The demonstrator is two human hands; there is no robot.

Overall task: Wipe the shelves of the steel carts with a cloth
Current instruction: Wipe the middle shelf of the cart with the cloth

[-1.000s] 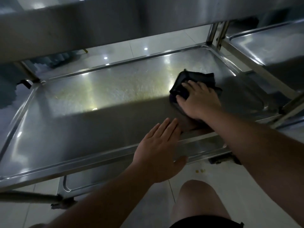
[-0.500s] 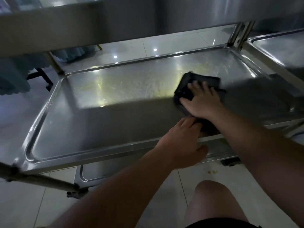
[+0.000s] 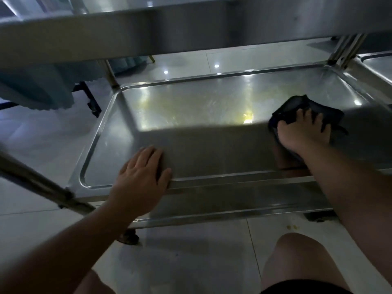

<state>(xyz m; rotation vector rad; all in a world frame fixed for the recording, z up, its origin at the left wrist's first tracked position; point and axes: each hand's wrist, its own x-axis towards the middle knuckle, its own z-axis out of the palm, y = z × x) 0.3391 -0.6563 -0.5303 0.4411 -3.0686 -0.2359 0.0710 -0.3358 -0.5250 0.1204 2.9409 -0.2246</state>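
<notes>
Pale floor tiles (image 3: 191, 257) with glints of ceiling light lay under and beyond a steel cart, seen from a crouch, one bare knee (image 3: 297, 251) low in view. An upper shelf (image 3: 191, 24) crossed the top of the view, casting a shadow over the near half of the middle shelf (image 3: 191, 107), a shallow steel tray with a raised rim. On the right side of that shelf lay a dark cloth (image 3: 297, 107), bunched under the right hand (image 3: 301, 132), whose grip was spread, fingers splayed and pressing down on the fabric. The left hand (image 3: 140, 179) rested flat and open over the near rim toward the left, fingers together, holding nothing. A lower shelf (image 3: 233, 206) showed beneath the rim. Another cart's shelf (image 3: 377, 66) stood just beside, at the right edge.
</notes>
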